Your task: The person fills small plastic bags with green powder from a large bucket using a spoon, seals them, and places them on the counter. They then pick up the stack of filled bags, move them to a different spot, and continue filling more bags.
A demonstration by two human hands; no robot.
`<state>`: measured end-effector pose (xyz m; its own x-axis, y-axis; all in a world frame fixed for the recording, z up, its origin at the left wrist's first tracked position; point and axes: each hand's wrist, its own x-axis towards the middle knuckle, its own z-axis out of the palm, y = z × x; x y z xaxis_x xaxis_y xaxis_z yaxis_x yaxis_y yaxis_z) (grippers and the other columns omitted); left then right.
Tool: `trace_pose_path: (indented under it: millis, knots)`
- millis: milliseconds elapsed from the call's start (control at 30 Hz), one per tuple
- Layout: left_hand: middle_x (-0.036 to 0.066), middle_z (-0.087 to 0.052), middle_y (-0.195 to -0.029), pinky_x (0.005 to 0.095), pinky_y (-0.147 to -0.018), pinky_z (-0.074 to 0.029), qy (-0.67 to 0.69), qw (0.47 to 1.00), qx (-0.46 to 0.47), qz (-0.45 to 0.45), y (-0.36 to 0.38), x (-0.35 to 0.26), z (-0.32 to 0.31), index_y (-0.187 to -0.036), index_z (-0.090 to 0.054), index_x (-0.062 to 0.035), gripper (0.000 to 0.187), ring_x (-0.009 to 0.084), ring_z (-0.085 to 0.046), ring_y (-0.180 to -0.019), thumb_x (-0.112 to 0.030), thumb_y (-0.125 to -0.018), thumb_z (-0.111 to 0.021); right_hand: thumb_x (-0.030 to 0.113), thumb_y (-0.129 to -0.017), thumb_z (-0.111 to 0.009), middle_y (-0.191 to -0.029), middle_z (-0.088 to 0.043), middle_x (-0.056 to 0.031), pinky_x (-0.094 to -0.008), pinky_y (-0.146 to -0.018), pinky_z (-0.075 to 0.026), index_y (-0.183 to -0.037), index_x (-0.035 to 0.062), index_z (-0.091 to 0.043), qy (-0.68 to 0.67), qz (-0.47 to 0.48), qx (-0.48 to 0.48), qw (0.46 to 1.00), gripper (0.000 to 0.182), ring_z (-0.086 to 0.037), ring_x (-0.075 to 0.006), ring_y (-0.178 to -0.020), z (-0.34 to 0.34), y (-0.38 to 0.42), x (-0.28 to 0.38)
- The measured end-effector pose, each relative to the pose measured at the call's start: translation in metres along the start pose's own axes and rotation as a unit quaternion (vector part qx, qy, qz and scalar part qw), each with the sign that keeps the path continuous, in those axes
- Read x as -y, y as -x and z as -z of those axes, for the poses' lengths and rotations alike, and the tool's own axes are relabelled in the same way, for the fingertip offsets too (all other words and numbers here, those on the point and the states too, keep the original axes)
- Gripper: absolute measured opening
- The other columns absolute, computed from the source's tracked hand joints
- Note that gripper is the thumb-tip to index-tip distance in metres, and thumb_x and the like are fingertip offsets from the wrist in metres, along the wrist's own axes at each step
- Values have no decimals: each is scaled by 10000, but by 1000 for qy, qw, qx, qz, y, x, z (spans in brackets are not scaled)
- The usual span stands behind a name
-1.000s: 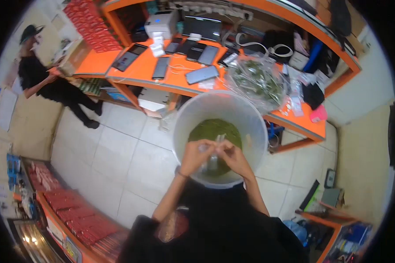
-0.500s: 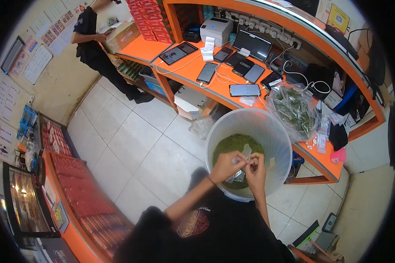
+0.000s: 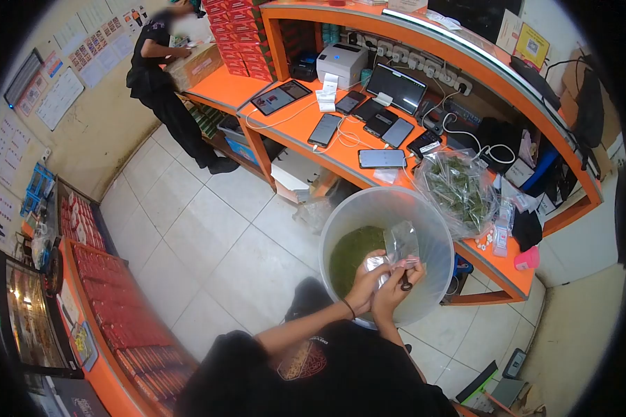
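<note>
A large translucent plastic tub (image 3: pixel 435 285) stands in front of me, with fine green shredded material (image 3: pixel 351 260) in its bottom. Over it, my left hand (image 3: pixel 360 288) is closed around a small silvery packet (image 3: pixel 377 265). My right hand (image 3: pixel 389 297) is beside it, fingers closed on the lower end of a clear plastic bag (image 3: pixel 401 240) that stands up above both hands. From the right fingers also juts a short dark object with a rounded end (image 3: pixel 405 282); its kind does not show. The two hands touch or nearly touch.
An orange counter (image 3: pixel 285 125) holds several phones, a tablet (image 3: pixel 281 97), a laptop (image 3: pixel 397 87) and a label printer (image 3: pixel 342 62). Beside the tub lies a clear bag of green leaves (image 3: pixel 459 187). Another person (image 3: pixel 161 90) stands at a box, far left. Red packs line the left shelf (image 3: pixel 111 299).
Both hands have shifted from pinching together to gripping the packet and the clear bag, which now stands upright. The dark object has come into view. The other person leans further over the box.
</note>
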<state>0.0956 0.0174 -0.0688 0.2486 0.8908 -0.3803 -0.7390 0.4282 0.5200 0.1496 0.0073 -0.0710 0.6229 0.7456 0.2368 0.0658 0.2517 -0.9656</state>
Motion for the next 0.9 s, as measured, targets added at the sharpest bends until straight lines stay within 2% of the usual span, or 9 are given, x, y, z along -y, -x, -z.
trace_pose_path:
  millis: [233, 300, 367, 433, 500, 533, 667, 767, 900]
  knots:
    - [82, -580, -1018, 261, -722, -506, 37, 994, -37, -91, -6, -5, -1, -1120, -505, -75, 196, 151, -601, -845, -71, -929, -547, 66, -986, -460, -1059, -547, -133, -303, -817, -438, -1167, -18, -427, -3, -24, 2, 1000, 202, -544, -178, -949, 11, -14, -15]
    - [54, -598, -969, 241, -700, -489, -104, 987, -18, -123, -18, -14, 26, -1048, -538, -89, 114, 138, -603, -805, -86, -935, -544, 54, -979, -473, -1032, -559, -120, -295, -785, -449, -1132, -15, -447, 16, 7, -16, 1000, 170, -556, -171, -911, 16, -24, -17]
    - [38, -635, -952, 264, -712, -508, -190, 975, 30, -107, -16, -29, 30, -1087, -581, -84, 163, 138, -624, -800, -100, -924, -569, 30, -965, -503, -934, -578, -91, -281, -720, -456, -1036, -2, -488, 101, 30, 87, 991, 79, -563, -153, -819, 23, -27, -12]
    - [72, -677, -957, 277, -713, -525, -543, 757, 65, -358, -5, -37, 7, -1064, -648, -52, 219, 148, -658, -807, -184, -890, -665, 40, -962, -523, -904, -580, -72, -262, -689, -445, -1018, 5, -496, 84, 35, 112, 990, 72, -553, -124, -793, 21, -18, -15]
    - [89, -697, -914, 281, -722, -530, -543, 767, 61, -338, -4, -38, 6, -1058, -677, -31, 302, 159, -678, -789, -251, -856, -726, 61, -956, -562, -843, -586, -35, -223, -627, -422, -982, 18, -511, 45, 53, 161, 984, 71, -532, -66, -742, 20, -12, -19]
    - [89, -705, -890, 283, -729, -530, -533, 791, 59, -296, -5, -38, 9, -1053, -679, -28, 296, 163, -683, -773, -252, -864, -719, 85, -964, -568, -840, -586, -19, -204, -613, -401, -970, 19, -508, 23, -23, 188, 982, 89, -516, -46, -741, 24, -11, -20]
    - [94, -725, -865, 298, -735, -533, -492, 839, 58, -223, -9, -34, 14, -1027, -689, -16, 290, 164, -694, -777, -261, -874, -710, 101, -973, -564, -817, -577, -16, -203, -602, -386, -942, 28, -502, 70, -27, 183, 980, 100, -506, -49, -721, 21, -13, -10]
    - [96, -724, -852, 314, -727, -536, -468, 871, 79, -126, -5, -51, 12, -1024, -695, -26, 227, 192, -702, -769, -199, -879, -685, 109, -978, -559, -794, -552, 1, -211, -569, -370, -974, 36, -498, -62, -72, 194, 976, 95, -480, -50, -681, 20, -15, -6]
    - [108, -710, -930, 330, -739, -531, -595, 766, 68, -233, -7, -51, 23, -1048, -698, -56, 206, 244, -700, -835, -137, -862, -663, 37, -941, -550, -718, -491, 25, -209, -571, -361, -1056, 43, -475, 74, -14, 207, 975, 138, -454, -42, -651, 33, -19, -7]
